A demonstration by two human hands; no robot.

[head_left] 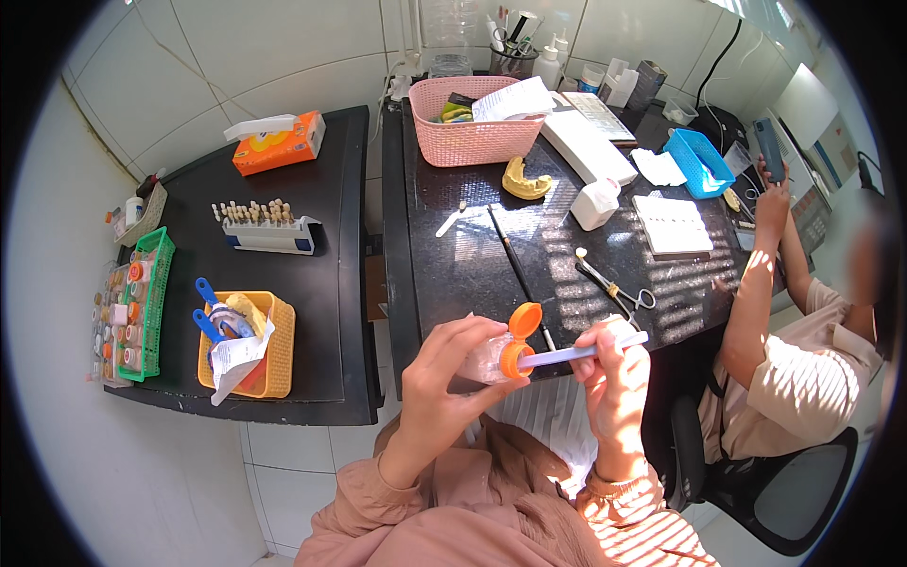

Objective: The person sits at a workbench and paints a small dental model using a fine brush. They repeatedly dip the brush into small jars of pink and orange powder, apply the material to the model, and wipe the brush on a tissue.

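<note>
Bottle [486,360] gripped in my left hand [444,369], lilac stick [564,354] pinched in my right hand [612,378]; best hold both steady.

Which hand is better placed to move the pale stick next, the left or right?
Probably the right hand: it grips the pale stick, whose far end is at the orange mouth of the bottle. The left hand is busy holding the bottle.
</note>
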